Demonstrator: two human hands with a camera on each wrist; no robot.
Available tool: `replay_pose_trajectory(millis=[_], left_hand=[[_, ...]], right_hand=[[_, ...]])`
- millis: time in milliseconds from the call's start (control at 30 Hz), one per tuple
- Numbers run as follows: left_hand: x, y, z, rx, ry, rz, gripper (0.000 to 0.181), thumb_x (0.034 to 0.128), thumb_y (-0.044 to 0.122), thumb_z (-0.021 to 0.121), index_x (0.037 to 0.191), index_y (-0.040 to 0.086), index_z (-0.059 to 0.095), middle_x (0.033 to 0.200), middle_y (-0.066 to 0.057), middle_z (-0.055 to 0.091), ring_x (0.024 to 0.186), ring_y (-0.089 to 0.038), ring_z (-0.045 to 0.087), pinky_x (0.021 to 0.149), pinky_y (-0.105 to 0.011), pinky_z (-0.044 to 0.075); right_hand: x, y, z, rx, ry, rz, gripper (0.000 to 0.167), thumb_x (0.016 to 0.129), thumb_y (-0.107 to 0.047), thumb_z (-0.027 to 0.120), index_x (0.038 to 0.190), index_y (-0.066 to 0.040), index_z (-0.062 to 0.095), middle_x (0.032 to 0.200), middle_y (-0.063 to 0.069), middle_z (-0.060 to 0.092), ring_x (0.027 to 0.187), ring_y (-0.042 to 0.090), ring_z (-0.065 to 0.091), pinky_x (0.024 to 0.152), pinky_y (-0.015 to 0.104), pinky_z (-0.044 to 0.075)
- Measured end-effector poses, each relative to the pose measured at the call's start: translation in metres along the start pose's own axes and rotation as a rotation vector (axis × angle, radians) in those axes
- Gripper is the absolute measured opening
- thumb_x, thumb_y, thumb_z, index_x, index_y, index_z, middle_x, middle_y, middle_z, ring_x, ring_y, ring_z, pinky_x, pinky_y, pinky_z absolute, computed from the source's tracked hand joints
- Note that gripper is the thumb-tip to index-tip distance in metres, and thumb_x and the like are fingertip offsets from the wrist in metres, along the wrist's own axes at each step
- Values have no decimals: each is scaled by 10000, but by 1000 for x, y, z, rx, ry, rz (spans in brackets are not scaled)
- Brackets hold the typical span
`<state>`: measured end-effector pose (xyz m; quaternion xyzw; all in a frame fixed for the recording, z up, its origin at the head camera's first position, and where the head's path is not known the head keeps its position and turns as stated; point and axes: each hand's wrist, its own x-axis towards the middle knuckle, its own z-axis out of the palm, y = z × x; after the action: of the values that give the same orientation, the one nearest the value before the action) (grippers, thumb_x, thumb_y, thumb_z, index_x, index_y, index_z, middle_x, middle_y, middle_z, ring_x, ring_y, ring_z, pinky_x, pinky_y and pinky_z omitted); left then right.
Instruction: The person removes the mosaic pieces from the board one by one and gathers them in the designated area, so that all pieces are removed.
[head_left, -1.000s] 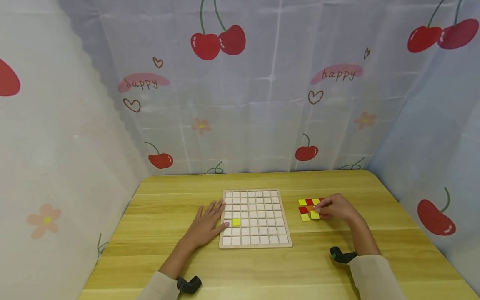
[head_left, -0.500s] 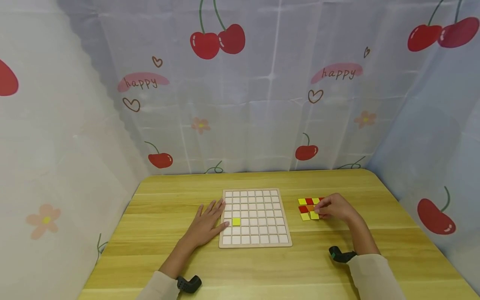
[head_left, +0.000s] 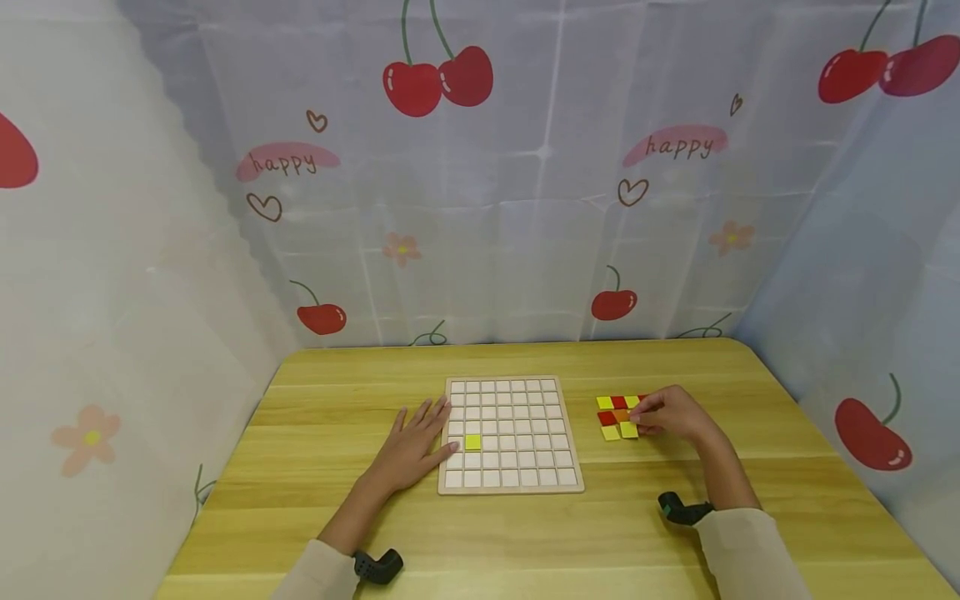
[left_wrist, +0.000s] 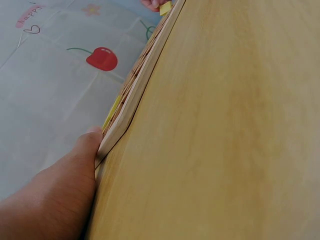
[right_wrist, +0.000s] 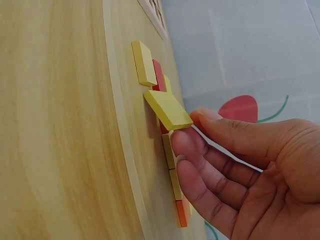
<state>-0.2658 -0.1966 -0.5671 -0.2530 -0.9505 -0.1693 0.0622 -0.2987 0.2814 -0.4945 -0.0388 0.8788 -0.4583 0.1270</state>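
Note:
My right hand [head_left: 675, 414] pinches a yellow square tile [right_wrist: 169, 110] between thumb and fingertips. That tile is tilted, raised at the finger side, as the right wrist view shows. Around it lie other flat tiles: a pale yellow one [head_left: 611, 433], a red one [head_left: 606, 418] and an orange one [head_left: 620, 415]; some are hidden behind the fingers. My left hand [head_left: 408, 454] rests spread on the table, with fingertips and thumb at the left edge of a wooden grid board [head_left: 510, 490]. One yellow tile [head_left: 472, 442] sits in a cell of the board, near the left thumb.
The wooden table [head_left: 495, 542] has rounded far corners. A curtain [head_left: 510, 208] printed with cherries hangs behind it and at both sides. Black devices are strapped on both wrists, a left one [head_left: 378, 567] and a right one [head_left: 682, 509].
Both hands stay almost where they were. The yellow tile in my right hand has shifted very slightly; the head view has moved a little.

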Motion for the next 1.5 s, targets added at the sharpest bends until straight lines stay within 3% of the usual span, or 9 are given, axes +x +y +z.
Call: replay_pose_trajectory(millis=[533, 767, 1133, 1333, 1500], left_hand=[[0, -1, 0, 16, 20, 8, 766, 1040, 575, 448, 1618, 104, 271, 1680, -56, 224, 1535, -336, 209, 1181, -663, 103], [-1, -1, 1, 22, 15, 5, 773, 1038, 585, 442, 1620, 108, 264, 1680, -56, 221, 1532, -343, 216, 1180, -667, 104], [0, -3, 3, 23, 8, -1, 772, 1040, 602, 413, 1624, 123, 255, 1685, -39, 208, 1540, -323, 196, 1186, -657, 85], [0, -3, 3, 5, -28, -14, 783, 1037, 622, 391, 1634, 150, 206, 1694, -14, 155, 1551, -309, 152, 1197, -637, 55], [0, -1, 2, 3, -9, -3, 776, 1039, 599, 420, 1628, 131, 230, 1689, -31, 180, 1544, -323, 178, 1192, -648, 75]], right_hand=[[-1, -2, -1, -5, 21, -29, 181, 954, -21, 685, 1027, 143, 706, 924, 166, 730, 786, 250, 703, 737, 393, 607], [-3, -13, 3, -51, 73, -22, 201, 965, -76, 688, 1076, 89, 715, 953, 130, 709, 820, 242, 673, 767, 373, 599], [4, -26, 23, -14, 104, -159, 326, 953, -192, 733, 1156, 63, 719, 1012, 158, 720, 853, 257, 675, 745, 381, 591], [8, -30, 38, 58, 97, -235, 376, 959, -190, 728, 1198, 97, 680, 1026, 190, 721, 892, 329, 697, 726, 380, 595], [9, -34, 50, 114, 91, -275, 347, 946, -147, 739, 1194, 90, 679, 1061, 195, 706, 900, 419, 681, 728, 411, 603]])
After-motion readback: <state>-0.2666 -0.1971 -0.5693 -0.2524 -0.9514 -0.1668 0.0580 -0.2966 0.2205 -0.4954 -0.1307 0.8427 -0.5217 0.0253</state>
